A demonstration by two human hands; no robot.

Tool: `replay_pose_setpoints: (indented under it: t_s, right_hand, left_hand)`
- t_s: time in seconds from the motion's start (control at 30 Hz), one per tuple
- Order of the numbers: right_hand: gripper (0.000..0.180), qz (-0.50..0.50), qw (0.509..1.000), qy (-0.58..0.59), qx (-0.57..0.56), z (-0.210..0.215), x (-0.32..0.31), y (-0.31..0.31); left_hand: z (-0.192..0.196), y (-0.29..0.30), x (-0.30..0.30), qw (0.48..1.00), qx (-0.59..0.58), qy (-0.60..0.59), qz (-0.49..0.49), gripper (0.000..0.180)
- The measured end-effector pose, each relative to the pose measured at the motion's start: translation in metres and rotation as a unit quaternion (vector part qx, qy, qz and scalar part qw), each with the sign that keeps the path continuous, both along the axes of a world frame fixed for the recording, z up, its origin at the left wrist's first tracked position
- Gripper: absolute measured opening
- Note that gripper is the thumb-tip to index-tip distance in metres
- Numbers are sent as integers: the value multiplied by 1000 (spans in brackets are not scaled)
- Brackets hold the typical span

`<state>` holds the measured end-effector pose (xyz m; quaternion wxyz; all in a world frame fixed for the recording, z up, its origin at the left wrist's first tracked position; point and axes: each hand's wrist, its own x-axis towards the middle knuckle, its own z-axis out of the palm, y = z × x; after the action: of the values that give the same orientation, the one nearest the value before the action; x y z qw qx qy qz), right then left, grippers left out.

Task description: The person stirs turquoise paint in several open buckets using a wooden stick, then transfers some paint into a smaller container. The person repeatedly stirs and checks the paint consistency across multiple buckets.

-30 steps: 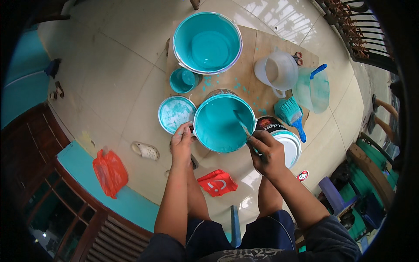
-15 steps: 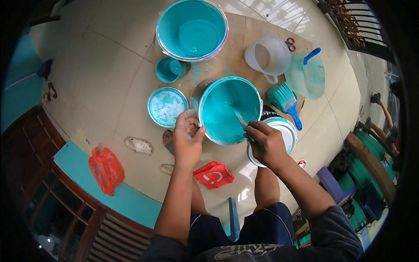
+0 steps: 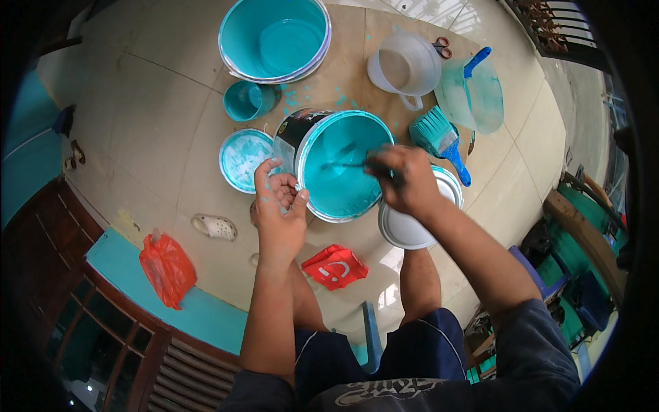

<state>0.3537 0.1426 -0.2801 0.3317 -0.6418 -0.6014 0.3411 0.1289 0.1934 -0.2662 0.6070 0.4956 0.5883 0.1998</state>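
Note:
My right hand [image 3: 405, 180] is closed round a thin, paint-coated stick [image 3: 343, 165] that reaches into the paint bucket [image 3: 336, 196]. Motion blurs the hand, and the stick's lower end is in the turquoise paint. The bucket leans towards me, showing its dark printed side. At its left edge, my left hand [image 3: 280, 209] has curled fingers and a thumb by the rim, gripping it there. Paint spots mark those fingers. A paint-smeared round lid [image 3: 246, 159] lies left of the bucket, while a white lidded tub [image 3: 419, 223] stands under my right forearm.
Behind stand a large turquoise-coated bucket [image 3: 237, 38], a small cup [image 3: 244, 101], and a clear measuring jug [image 3: 405, 65]. To the right are a wide blue-handled brush [image 3: 439, 137], scissors [image 3: 443, 47] and a clear container [image 3: 484, 96]. A red bag [image 3: 335, 266] lies near my legs.
My right hand has swung the stick up and leftward within the paint. The bucket tilts more, exposing more of its side. The whole view has shifted slightly.

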Motion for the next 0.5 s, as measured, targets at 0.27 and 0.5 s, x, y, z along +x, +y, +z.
replay_pose_setpoints:
  t_s: [0.27, 0.5]
  right_hand:
    - [29, 54, 986, -104, 115, 0, 27, 11]
    - [44, 86, 988, -125, 34, 1, 5, -51]
  left_hand:
    - [7, -9, 7, 1000, 14, 19, -14, 64]
    - [7, -11, 14, 1000, 11, 17, 6, 65]
